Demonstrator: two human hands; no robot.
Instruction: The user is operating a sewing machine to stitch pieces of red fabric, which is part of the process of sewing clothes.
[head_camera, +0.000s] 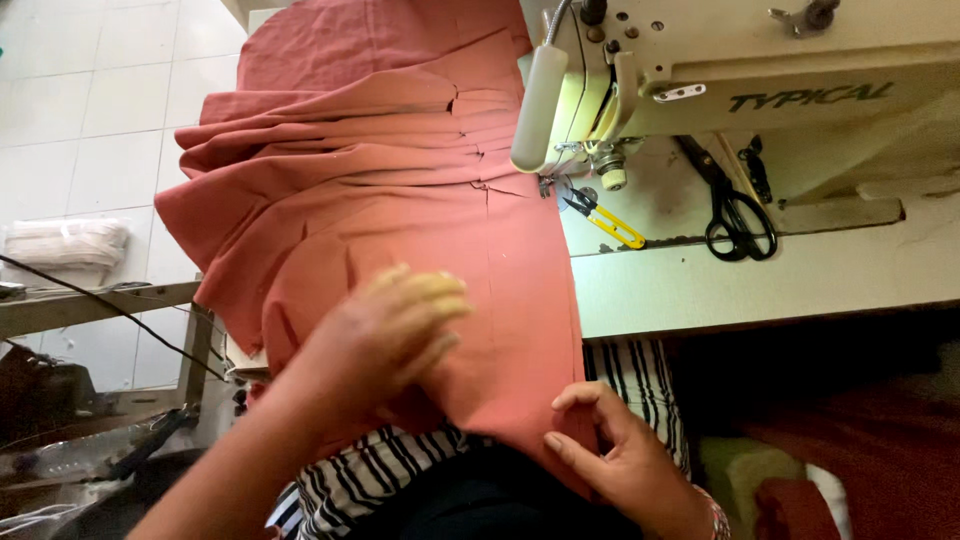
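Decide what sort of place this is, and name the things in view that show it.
Probably a sewing or tailoring workshop: an industrial sewing machine, black scissors on its table, and rust-red fabric spread under the person's hands.

Cream sewing machine (760, 60) across the top right, on a pale table (760, 280). Black scissors (738, 215) lying on the table under the machine's arm, handles toward the near edge. Yellow thread snips (605, 215) just beside the needle area, left of the scissors. White tiled floor (90, 90) at the upper left. Folded pale cloth (65, 250) on a low wooden bench (95, 305) at the left edge, a black cable (110, 310) running across it. Black-and-white striped garment (380, 470) at the bottom, below the table edge. Dark red cloth (880, 460) in the lower right corner.
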